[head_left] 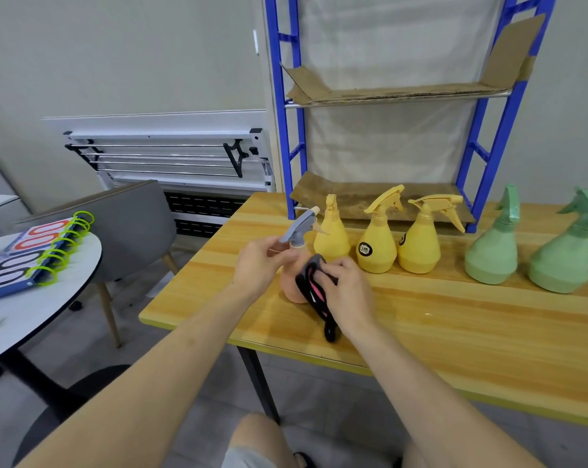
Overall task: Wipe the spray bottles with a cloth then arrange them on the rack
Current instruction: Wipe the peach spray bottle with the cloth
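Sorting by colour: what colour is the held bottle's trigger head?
Grey trigger head, in the head view.

**A:** ok so what was the room like around that wooden table [455,332]?

**B:** pretty plain. The table had a yellow edge and dark legs, and it stood on a grey tiled floor [191,417]. Left of it was a grey chair [130,217] with wooden legs, and left of that a round white table [42,298] on a black base.

**A:** and behind?

**B:** beige walls [117,55]. Behind the chair, a folded white table [171,157] leaned on the wall, metal bars showing. A dark vent panel [201,211] sat low beneath it. The light was soft and even, no hard shadows.
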### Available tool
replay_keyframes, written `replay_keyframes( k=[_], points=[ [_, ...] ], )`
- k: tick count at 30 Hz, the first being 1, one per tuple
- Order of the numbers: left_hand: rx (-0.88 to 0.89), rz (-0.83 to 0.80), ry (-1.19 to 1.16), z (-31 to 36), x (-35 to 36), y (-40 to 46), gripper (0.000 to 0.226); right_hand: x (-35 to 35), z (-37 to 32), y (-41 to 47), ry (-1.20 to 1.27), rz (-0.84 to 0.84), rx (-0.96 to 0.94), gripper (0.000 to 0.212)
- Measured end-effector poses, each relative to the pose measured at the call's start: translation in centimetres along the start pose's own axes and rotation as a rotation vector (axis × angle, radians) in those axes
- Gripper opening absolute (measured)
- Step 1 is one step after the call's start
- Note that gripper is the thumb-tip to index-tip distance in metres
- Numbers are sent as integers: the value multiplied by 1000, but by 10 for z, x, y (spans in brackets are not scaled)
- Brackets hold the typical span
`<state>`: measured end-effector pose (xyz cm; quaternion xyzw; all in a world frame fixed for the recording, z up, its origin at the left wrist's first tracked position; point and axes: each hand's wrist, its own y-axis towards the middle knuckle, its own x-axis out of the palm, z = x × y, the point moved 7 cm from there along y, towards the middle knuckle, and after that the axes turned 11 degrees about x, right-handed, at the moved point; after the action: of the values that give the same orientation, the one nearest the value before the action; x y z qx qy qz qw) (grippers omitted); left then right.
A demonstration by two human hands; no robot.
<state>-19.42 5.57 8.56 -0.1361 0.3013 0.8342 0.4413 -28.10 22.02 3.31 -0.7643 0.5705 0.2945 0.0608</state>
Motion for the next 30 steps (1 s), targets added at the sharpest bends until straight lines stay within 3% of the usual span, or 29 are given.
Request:
replay_keyframes(
  k=[4,11,17,26,30],
  points=[
    [-14,44,19,-3,6,1,23,0,20,-3,-21,-53,47,18],
    [-5,58,46,-1,3,-2,21,-1,-30,6,87,23,-36,23],
    [-56,75,-12,-6,5,-3,31,9,23,-10,-80,-45,56,20],
    [-77,81,-112,-5,7,1,21,8,-29,7,155,19,-77,30],
    [-48,60,-31,-7,8,1,30,10,-6,-5,201,-51,59,32]
  ],
)
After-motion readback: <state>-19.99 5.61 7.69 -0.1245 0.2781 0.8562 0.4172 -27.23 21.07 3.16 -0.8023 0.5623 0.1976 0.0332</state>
